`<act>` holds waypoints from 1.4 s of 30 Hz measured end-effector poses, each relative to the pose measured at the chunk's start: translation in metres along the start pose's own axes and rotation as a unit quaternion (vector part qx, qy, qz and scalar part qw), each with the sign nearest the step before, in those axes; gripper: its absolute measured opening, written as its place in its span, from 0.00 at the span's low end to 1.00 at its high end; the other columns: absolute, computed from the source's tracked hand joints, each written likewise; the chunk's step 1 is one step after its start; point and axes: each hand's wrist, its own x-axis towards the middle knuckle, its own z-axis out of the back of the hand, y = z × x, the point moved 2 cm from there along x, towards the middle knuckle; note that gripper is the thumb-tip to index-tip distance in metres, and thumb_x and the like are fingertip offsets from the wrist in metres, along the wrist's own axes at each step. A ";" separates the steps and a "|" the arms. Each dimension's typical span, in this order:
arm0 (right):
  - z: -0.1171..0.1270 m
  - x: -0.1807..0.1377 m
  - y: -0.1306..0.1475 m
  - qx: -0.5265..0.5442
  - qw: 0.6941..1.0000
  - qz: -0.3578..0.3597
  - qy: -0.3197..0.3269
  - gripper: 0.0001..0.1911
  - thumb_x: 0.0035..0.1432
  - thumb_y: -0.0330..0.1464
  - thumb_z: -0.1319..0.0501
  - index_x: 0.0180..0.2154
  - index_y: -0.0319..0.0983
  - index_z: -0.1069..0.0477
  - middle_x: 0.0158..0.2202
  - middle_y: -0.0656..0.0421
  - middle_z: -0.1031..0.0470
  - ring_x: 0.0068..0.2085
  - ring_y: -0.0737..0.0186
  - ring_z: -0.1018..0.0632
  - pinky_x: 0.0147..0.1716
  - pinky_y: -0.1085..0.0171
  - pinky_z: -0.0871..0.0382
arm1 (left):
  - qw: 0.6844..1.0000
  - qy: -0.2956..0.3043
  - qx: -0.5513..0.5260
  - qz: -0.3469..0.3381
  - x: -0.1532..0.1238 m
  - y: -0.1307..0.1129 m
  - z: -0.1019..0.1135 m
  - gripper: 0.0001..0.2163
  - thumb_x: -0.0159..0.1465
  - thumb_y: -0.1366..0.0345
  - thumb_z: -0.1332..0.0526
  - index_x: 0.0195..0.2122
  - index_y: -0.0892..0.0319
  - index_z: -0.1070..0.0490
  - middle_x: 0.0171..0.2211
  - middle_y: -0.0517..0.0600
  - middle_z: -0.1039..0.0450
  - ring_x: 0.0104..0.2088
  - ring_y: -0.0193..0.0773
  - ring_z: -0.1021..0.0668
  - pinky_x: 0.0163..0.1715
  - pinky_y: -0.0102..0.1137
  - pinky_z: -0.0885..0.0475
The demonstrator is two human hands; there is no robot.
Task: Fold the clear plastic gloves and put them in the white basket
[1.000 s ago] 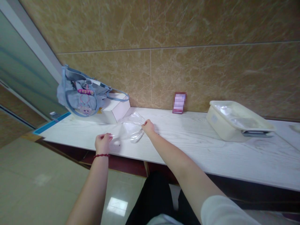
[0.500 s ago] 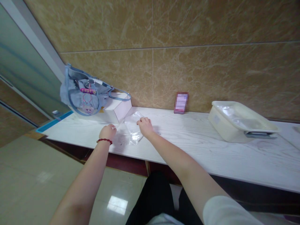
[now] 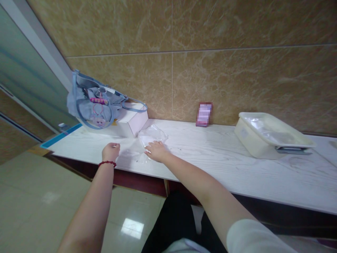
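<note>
A clear, crinkled plastic bag (image 3: 152, 133) lies on the white wood-grain counter (image 3: 205, 154), in front of a white box. My right hand (image 3: 157, 151) rests on its near part, fingers stretched out and palm down. Further left, my left hand (image 3: 110, 151) is closed in a pinch, with a red bead bracelet at the wrist. Thin clear film reaches from near those fingers towards my right hand. The exact edge it grips is hard to see.
A light blue handbag (image 3: 92, 102) with charms leans on the white box (image 3: 133, 123). A phone-like object (image 3: 204, 114), blurred out, stands against the tiled wall. On the right sits a cream plastic bin (image 3: 252, 140) with clear plastic inside. The counter's front edge runs before me.
My left hand has moved left, away from the right one. My right hand has shifted down and left on the plastic, its fingers now flatter.
</note>
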 end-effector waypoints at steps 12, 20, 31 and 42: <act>0.002 0.000 0.009 0.016 1.000 -0.014 -0.022 0.19 0.58 0.43 0.55 0.44 0.42 0.36 0.46 0.55 0.35 0.49 0.56 0.39 0.45 0.54 0.47 | 0.989 -0.028 0.125 0.070 -0.011 -0.009 0.078 0.08 0.49 0.59 0.45 0.28 0.57 0.35 0.16 0.42 0.35 0.16 0.32 0.33 0.18 0.25 0.40; 0.055 0.000 0.021 0.106 0.977 -0.061 -0.176 0.21 0.52 0.40 0.46 0.47 0.40 0.40 0.47 0.54 0.37 0.51 0.55 0.43 0.47 0.54 0.49 | 0.952 0.026 0.267 -0.146 -0.034 -0.101 0.116 0.12 0.52 0.55 0.46 0.31 0.56 0.32 0.16 0.42 0.39 0.18 0.30 0.35 0.18 0.23 0.45; 0.151 -0.014 0.043 0.267 0.931 0.031 -0.247 0.13 0.51 0.35 0.45 0.41 0.39 0.36 0.40 0.58 0.31 0.42 0.65 0.31 0.45 0.61 0.36 | 0.879 0.135 0.264 -0.374 -0.093 -0.208 0.118 0.15 0.50 0.53 0.44 0.32 0.57 0.30 0.17 0.41 0.37 0.18 0.29 0.35 0.19 0.23 0.45; 0.209 -0.070 -0.073 0.333 0.904 -0.178 -0.200 0.04 0.48 0.29 0.43 0.29 0.35 0.32 0.28 0.61 0.32 0.27 0.71 0.29 0.25 0.69 0.29 | 0.878 0.235 0.196 -0.368 -0.094 -0.280 0.047 0.14 0.47 0.58 0.42 0.33 0.59 0.28 0.26 0.47 0.28 0.30 0.36 0.27 0.30 0.28 0.34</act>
